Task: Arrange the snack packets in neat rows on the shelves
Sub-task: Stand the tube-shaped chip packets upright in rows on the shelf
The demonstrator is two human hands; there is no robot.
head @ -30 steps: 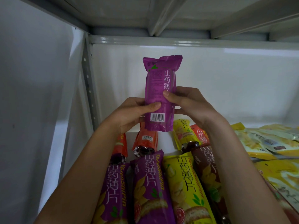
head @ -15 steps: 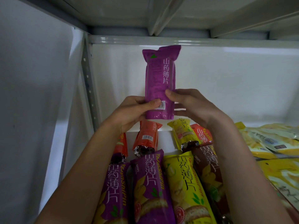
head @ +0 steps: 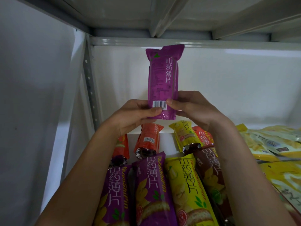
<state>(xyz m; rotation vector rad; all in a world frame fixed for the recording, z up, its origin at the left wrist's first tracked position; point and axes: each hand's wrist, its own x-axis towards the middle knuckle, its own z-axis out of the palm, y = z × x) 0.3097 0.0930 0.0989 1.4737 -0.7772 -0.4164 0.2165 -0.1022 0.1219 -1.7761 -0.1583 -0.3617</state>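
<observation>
From the head camera, the left hand [head: 137,114] and right hand [head: 190,106] both pinch the bottom end of one purple snack packet [head: 162,82], thumbs on its barcode face, fingers curled behind. The packet stands upright above both hands, its top seal near the upper shelf beam [head: 211,43] (whether it touches the back wall cannot be told). Below the wrists, on the shelf [head: 169,142], lie two purple packets [head: 149,190], two long yellow ones [head: 189,185], three orange ones [head: 149,137] and one brown one [head: 210,173]. Further flat yellow bags [head: 268,144] lie heaped at the right.
</observation>
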